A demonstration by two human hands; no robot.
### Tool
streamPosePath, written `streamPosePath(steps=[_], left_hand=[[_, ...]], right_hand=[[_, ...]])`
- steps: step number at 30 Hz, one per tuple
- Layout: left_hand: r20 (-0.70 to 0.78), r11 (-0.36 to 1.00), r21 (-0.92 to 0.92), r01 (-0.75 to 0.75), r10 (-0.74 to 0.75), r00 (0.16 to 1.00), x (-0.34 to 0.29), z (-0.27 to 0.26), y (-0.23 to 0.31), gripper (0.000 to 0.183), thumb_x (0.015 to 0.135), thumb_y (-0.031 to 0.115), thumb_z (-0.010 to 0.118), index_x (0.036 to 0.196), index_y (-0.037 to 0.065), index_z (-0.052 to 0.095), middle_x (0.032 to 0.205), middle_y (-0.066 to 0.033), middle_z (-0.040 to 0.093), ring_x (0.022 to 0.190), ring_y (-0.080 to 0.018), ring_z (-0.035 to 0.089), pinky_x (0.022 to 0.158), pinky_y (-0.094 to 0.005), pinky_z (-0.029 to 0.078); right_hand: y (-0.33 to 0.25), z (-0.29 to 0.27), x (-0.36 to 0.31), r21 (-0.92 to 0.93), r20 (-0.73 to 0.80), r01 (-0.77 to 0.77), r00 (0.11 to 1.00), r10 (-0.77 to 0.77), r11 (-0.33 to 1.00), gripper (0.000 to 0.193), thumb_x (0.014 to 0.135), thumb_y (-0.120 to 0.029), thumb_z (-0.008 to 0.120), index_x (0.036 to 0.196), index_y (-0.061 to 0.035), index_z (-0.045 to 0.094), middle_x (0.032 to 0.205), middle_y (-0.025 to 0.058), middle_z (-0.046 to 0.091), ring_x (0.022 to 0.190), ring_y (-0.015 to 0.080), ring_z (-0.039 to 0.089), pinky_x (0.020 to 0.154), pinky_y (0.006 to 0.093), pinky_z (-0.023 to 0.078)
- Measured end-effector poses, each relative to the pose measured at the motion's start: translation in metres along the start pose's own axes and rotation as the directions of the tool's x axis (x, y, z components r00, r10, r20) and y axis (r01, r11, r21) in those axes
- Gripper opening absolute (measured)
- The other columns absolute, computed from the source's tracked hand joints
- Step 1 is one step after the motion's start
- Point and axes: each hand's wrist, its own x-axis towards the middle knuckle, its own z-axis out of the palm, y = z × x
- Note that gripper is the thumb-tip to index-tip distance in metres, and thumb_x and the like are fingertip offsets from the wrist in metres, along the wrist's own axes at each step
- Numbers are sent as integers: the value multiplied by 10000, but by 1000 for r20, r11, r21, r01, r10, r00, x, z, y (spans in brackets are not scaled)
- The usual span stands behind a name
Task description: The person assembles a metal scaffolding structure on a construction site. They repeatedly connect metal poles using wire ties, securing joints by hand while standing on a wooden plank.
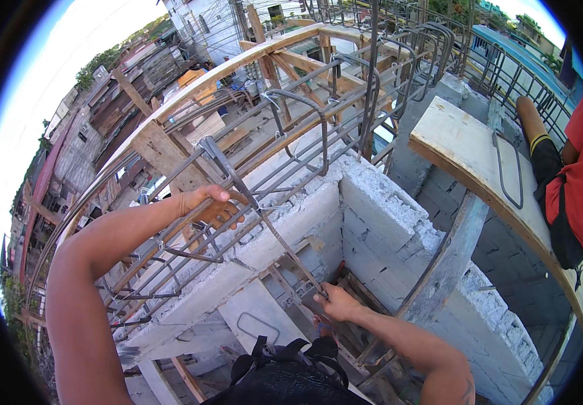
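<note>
My right hand point(340, 302) is closed on the lower end of a long, thin rusty steel bar point(284, 244). From there the bar slants up and left to a rebar cage point(298, 128) along the top of a block wall. Near its upper end, a thicker grey steel piece point(222, 165) crosses the cage's bars; I cannot tell whether both are one tool. Beside that crossing, my left hand point(218, 208) rests among the rebars, its fingers apart and slightly bent. Thin tie wire point(272, 208) shows close to it.
Rough concrete blocks point(389, 209) form a corner below the cage. Several wooden boards and a plywood panel point(257, 310) lie beneath me. At right, a person in a red shirt point(580, 175) is beside a large plywood board point(467, 145) bearing a bent stirrup point(509, 169). Rooftops spread beyond the cage.
</note>
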Motion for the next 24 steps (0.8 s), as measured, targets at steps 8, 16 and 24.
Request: streamPosePath(steps=[8,16,24], left_hand=[[27,997,-74,-14,16,1000,4,-5,-2,928,641,530,635,1371,25,366,1092,-191,548,933,-287,576,764,-452,452],[23,999,-45,13,-12,1000,3,-6,-2,910,651,552,628,1360,40,379,1177,-229,529,1007,-312,567,827,-467,460],[-6,999,-16,43,-43,999,4,-5,-1,958,622,552,643,1379,33,367,1197,-249,507,1017,-337,552,870,-463,428]], right_hand=[[32,-41,38,-282,-99,2,995,-31,959,275,935,-267,494,1038,-14,462,864,310,594,862,499,560,750,544,427],[24,-141,47,-420,-87,91,986,-140,903,316,784,-279,678,830,2,542,681,185,570,657,341,572,597,440,414],[28,-113,55,-342,-119,-171,983,138,924,351,725,-293,662,869,26,639,850,240,647,870,378,620,780,437,471]])
